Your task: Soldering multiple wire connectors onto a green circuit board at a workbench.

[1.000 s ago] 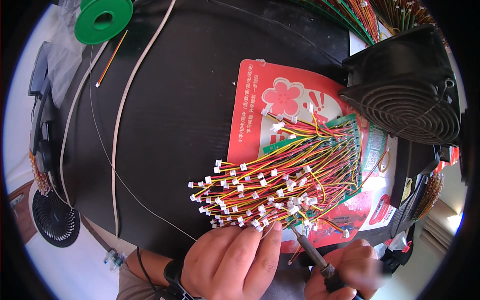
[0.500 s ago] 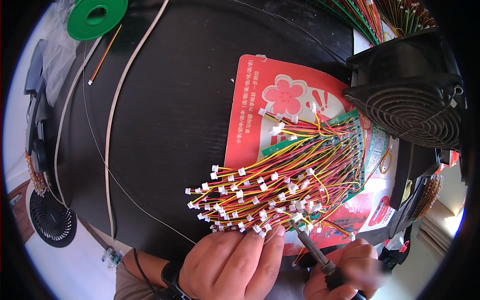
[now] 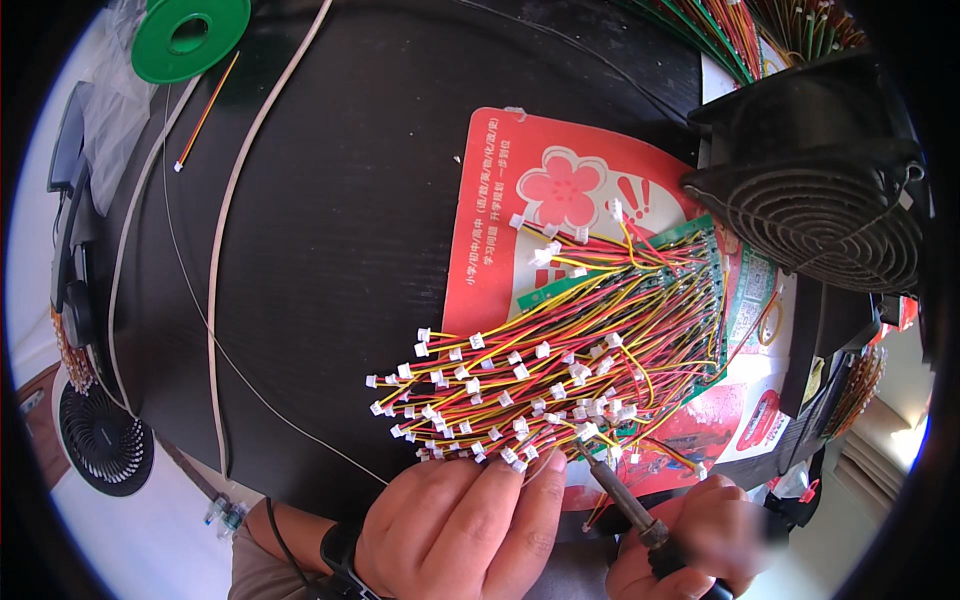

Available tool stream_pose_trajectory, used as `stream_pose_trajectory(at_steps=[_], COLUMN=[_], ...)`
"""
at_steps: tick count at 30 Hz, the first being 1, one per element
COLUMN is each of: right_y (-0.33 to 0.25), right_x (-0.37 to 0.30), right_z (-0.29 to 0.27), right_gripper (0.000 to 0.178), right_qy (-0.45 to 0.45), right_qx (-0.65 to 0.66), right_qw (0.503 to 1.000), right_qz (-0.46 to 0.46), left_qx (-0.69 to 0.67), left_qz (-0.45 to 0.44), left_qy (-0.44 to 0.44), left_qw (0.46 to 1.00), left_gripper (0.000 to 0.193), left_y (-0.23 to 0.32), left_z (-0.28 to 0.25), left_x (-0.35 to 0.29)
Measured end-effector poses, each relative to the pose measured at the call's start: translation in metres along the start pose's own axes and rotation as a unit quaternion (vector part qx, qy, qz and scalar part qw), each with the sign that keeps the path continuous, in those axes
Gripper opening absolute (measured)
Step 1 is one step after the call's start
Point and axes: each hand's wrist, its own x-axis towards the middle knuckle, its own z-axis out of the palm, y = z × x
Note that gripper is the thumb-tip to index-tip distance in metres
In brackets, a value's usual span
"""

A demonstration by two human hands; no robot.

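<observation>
My right hand grips a soldering iron by its dark handle. The iron's tip points up and left, in among the white connectors at the near edge of a wire bundle. Beside it, my left hand is closed on a thin solder wire, which runs from a green spool at the far left. A short end of it shows by the fingertips. Many red, yellow and black wires with white plugs fan leftward from green circuit boards. The fingertips and plugs partly hide where the tip touches.
A red printed mat lies under the boards on the black table. At the right stands a black fan. One loose wire lead and a pale cable lie on the left. More wired boards are at the far right.
The whole view has shifted very slightly, with the mat and wires a little further left. Both hands keep their hold, and the iron's tip stays near the same plugs.
</observation>
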Motion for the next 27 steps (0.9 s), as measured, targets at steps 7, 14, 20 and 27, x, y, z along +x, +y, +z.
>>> stream_pose_trajectory(at_steps=[7,14,20,27], right_y=[0.0001,0.0006,0.0031,0.0063], right_x=[-0.0002,-0.0006,-0.0037,-0.0034], right_z=[0.0017,0.0019,0.0061,0.0065], right_gripper=[0.025,0.026,0.029,0.032], right_qy=[0.007,0.003,0.051,0.058], right_qx=[0.008,0.009,0.011,0.003], right_qw=[1.000,1.000,0.998,0.997], right_qz=[-0.001,-0.002,-0.025,-0.045], left_qx=[0.003,0.016,0.007,0.008], left_qz=[0.002,0.006,-0.003,0.000], left_qy=[-0.004,0.027,0.011,0.023], left_qw=[1.000,0.999,1.000,1.000], left_gripper=[0.021,0.022,0.021,0.022], left_y=[-0.0013,-0.0019,-0.0003,-0.0017], left_z=[-0.0019,0.0033,0.0013,0.0035], left_x=[0.0011,-0.0004,0.0014,-0.0002])
